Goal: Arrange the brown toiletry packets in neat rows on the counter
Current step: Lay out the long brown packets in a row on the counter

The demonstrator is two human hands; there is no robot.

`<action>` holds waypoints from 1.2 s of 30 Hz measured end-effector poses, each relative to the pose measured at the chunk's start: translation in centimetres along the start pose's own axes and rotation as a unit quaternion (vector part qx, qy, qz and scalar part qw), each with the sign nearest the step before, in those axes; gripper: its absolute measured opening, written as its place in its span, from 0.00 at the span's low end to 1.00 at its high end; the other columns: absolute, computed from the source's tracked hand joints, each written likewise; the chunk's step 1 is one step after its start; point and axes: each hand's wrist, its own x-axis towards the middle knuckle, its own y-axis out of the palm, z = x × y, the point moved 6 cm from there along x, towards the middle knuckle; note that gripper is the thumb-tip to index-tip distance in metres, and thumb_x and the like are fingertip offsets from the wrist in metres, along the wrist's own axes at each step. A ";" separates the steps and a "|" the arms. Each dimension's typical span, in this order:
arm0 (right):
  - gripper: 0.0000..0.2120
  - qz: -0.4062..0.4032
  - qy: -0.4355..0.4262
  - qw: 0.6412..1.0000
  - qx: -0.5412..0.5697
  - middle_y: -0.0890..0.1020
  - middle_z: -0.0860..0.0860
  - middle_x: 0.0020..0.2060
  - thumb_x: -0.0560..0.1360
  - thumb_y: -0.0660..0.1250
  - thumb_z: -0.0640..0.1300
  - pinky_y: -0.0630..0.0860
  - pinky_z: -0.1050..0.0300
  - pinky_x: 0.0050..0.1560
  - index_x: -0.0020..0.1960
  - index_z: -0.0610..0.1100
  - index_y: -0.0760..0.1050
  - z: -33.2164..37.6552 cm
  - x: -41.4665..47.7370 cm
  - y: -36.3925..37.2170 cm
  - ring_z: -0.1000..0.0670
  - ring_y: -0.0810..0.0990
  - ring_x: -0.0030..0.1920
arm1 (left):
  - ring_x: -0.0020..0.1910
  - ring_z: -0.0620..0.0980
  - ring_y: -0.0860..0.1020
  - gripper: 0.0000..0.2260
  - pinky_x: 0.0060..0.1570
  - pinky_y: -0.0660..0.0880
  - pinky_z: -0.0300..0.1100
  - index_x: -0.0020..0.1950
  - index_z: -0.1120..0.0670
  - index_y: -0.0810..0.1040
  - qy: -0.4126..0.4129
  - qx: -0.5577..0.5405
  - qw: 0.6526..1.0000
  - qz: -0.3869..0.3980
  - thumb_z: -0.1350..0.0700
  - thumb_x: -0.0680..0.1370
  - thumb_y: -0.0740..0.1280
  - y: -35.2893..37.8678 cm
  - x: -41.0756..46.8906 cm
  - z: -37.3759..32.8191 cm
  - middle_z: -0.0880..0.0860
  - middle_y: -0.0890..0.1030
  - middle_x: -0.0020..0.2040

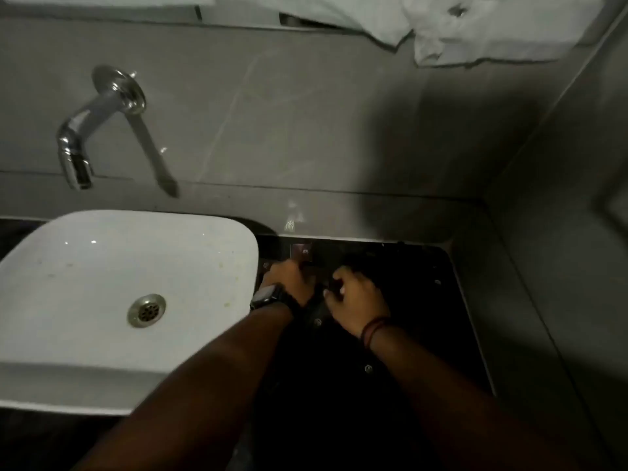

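Note:
One brown toiletry packet (pixel 301 251) lies flat at the back of the dark counter (pixel 418 300), close to the wall. Other packets show only as dim dark shapes with small pale dots, such as one (pixel 317 317) between my wrists. My left hand (pixel 285 278), with a black watch on the wrist, rests just in front of the brown packet, fingers curled down on the counter. My right hand (pixel 356 300) sits beside it, fingers bent over a dark packet. The scene is very dim, so what each hand grips is unclear.
A white basin (pixel 102 266) stands left of the counter, touching my left forearm. A chrome wall tap (pixel 98 127) hangs above it. Grey tiled walls close off the back and the right side. White towels (pixel 475 28) hang at the top right.

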 end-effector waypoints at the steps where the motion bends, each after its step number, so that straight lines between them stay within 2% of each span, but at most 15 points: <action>1: 0.16 0.063 0.005 0.998 -0.019 0.81 0.44 0.54 0.73 0.66 0.51 0.77 0.50 0.53 0.60 0.49 0.72 -0.4 -0.2 1.7 0.39 0.80 0.55 | 0.47 0.58 0.80 0.11 0.44 0.74 0.46 0.52 0.50 0.79 -0.036 -0.007 0.999 0.014 0.47 0.73 0.65 0.8 0.2 0.7 0.56 0.82 0.50; 3: 0.18 0.171 -0.030 0.983 -0.052 0.80 0.44 0.58 0.74 0.65 0.51 0.76 0.50 0.57 0.62 0.50 0.70 -0.9 -0.3 5.5 0.40 0.79 0.58 | 0.50 0.60 0.79 0.13 0.45 0.73 0.46 0.54 0.50 0.80 -0.092 -0.012 0.995 0.029 0.46 0.73 0.65 2.8 1.1 2.1 0.58 0.81 0.52; 5: 0.22 0.231 -0.073 0.966 -0.095 0.77 0.45 0.63 0.74 0.65 0.55 0.72 0.48 0.63 0.66 0.50 0.68 -1.1 -0.7 8.3 0.42 0.76 0.62 | 0.51 0.61 0.78 0.15 0.45 0.73 0.47 0.56 0.50 0.78 -0.116 -0.003 0.992 0.052 0.44 0.74 0.65 4.5 1.9 2.9 0.58 0.80 0.54; 8: 0.29 0.246 -0.132 0.944 -0.177 0.70 0.44 0.70 0.74 0.61 0.62 0.65 0.42 0.71 0.72 0.51 0.63 -1.3 -0.3 10.6 0.40 0.67 0.69 | 0.53 0.61 0.77 0.19 0.47 0.73 0.50 0.61 0.48 0.72 -0.089 0.039 0.993 0.067 0.41 0.75 0.61 6.0 3.6 2.5 0.58 0.78 0.56; 10: 0.32 0.259 -0.138 0.939 -0.178 0.66 0.44 0.73 0.75 0.60 0.63 0.60 0.42 0.73 0.74 0.51 0.59 -1.5 -0.1 11.3 0.41 0.63 0.72 | 0.54 0.61 0.77 0.23 0.49 0.73 0.51 0.67 0.45 0.65 -0.089 0.055 0.991 0.080 0.38 0.75 0.60 6.5 4.6 2.2 0.58 0.78 0.57; 14: 0.30 0.288 -0.097 0.935 -0.185 0.71 0.43 0.70 0.75 0.59 0.63 0.65 0.43 0.69 0.73 0.51 0.62 -1.8 0.5 10.8 0.40 0.70 0.69 | 0.56 0.61 0.75 0.29 0.53 0.73 0.53 0.71 0.44 0.57 -0.099 0.078 0.986 0.104 0.34 0.73 0.58 6.8 5.4 1.9 0.59 0.76 0.61; 16: 0.30 0.307 -0.062 0.931 -0.188 0.68 0.42 0.71 0.75 0.60 0.62 0.66 0.41 0.69 0.73 0.51 0.61 -2.5 0.7 10.5 0.38 0.68 0.69 | 0.58 0.62 0.74 0.31 0.54 0.73 0.54 0.72 0.42 0.53 -0.101 0.092 0.984 0.112 0.33 0.73 0.58 6.8 5.4 1.8 0.59 0.75 0.63; 19: 0.32 0.306 -0.015 0.935 -0.177 0.62 0.39 0.74 0.74 0.64 0.58 0.65 0.39 0.70 0.74 0.52 0.58 -3.5 1.0 9.9 0.37 0.64 0.71 | 0.60 0.61 0.74 0.32 0.56 0.73 0.54 0.73 0.41 0.50 -0.088 0.123 0.983 0.104 0.34 0.73 0.58 7.0 5.0 1.5 0.58 0.74 0.65; 23: 0.30 0.290 0.006 0.946 -0.143 0.67 0.42 0.71 0.73 0.68 0.52 0.68 0.40 0.69 0.71 0.48 0.63 -3.8 0.9 9.4 0.39 0.68 0.69 | 0.59 0.60 0.74 0.29 0.55 0.73 0.53 0.71 0.45 0.56 -0.062 0.135 0.984 0.096 0.35 0.74 0.59 7.6 3.9 1.7 0.57 0.73 0.66; 28: 0.26 0.248 0.005 0.963 -0.101 0.73 0.41 0.67 0.74 0.68 0.48 0.70 0.47 0.68 0.69 0.44 0.68 -3.8 0.4 8.2 0.40 0.72 0.67 | 0.62 0.63 0.71 0.33 0.57 0.71 0.55 0.72 0.41 0.54 -0.084 0.128 0.983 0.098 0.30 0.71 0.57 8.3 1.5 3.1 0.59 0.66 0.69; 31: 0.24 0.201 0.013 0.977 -0.072 0.70 0.44 0.71 0.75 0.66 0.50 0.64 0.51 0.73 0.70 0.49 0.70 -4.1 0.0 7.3 0.42 0.68 0.71 | 0.62 0.64 0.67 0.31 0.56 0.69 0.57 0.70 0.38 0.54 -0.114 0.116 0.981 0.106 0.30 0.70 0.57 8.8 -0.7 4.2 0.60 0.63 0.69; 33: 0.22 0.202 0.026 0.975 -0.093 0.70 0.45 0.72 0.75 0.65 0.51 0.63 0.50 0.74 0.69 0.49 0.72 -4.3 -0.4 7.2 0.42 0.68 0.71 | 0.60 0.63 0.67 0.29 0.53 0.70 0.55 0.68 0.38 0.57 -0.122 0.125 0.980 0.100 0.31 0.70 0.57 9.2 -2.8 4.7 0.59 0.64 0.67; 36: 0.17 0.219 0.050 0.962 -0.157 0.75 0.43 0.67 0.76 0.64 0.46 0.70 0.47 0.70 0.65 0.48 0.75 -4.2 -1.1 7.4 0.39 0.73 0.66 | 0.56 0.60 0.68 0.26 0.49 0.68 0.51 0.66 0.39 0.61 -0.100 0.179 0.977 0.053 0.34 0.69 0.60 9.8 -6.6 5.0 0.57 0.67 0.62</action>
